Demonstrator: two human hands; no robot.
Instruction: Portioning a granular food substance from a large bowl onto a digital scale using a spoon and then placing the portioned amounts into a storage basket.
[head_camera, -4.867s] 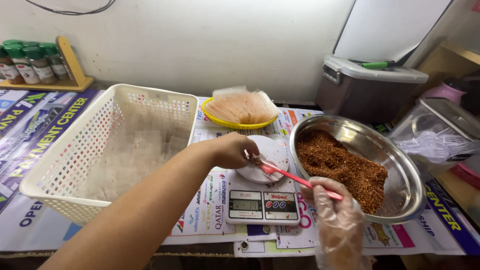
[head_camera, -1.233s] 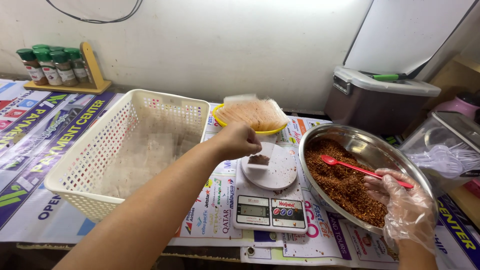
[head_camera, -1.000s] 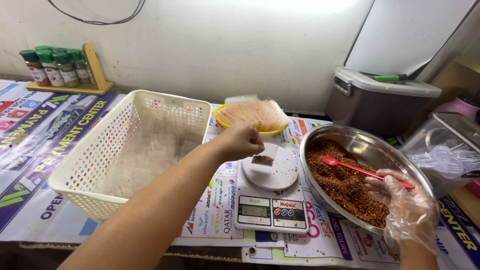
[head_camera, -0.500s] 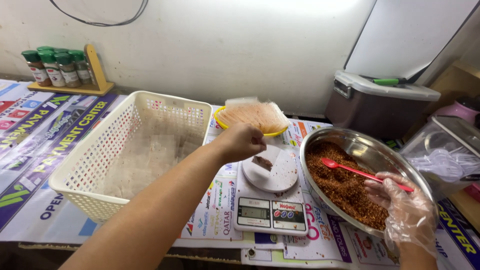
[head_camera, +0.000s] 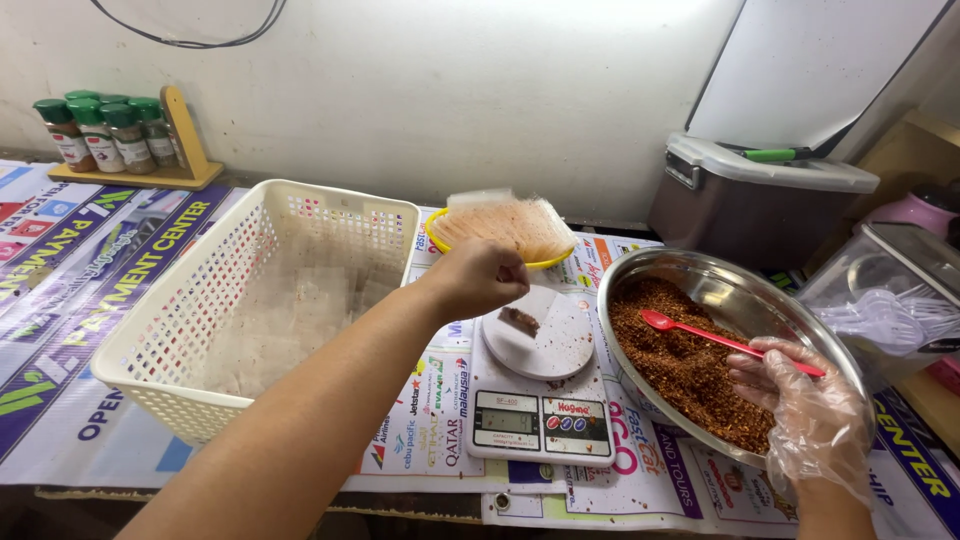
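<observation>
Left hand (head_camera: 480, 278), loosely closed at frame centre, should clear the scale (head_camera: 541, 385); gloved right hand (head_camera: 808, 415) grips the spoon (head_camera: 725, 340), level over the bowl (head_camera: 722, 300).

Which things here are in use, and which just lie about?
In use: left hand, gloved right hand, red plastic spoon, steel bowl of reddish-brown flakes, white digital scale.
Lying about: white plastic basket, spice jars, grey lidded bin.

basket (head_camera: 250, 300) left | scale (head_camera: 540, 395) centre on desk (head_camera: 60, 300) | bowl (head_camera: 735, 300) right, spoon (head_camera: 720, 340) in it | jars (head_camera: 105, 130) behind basket
</observation>
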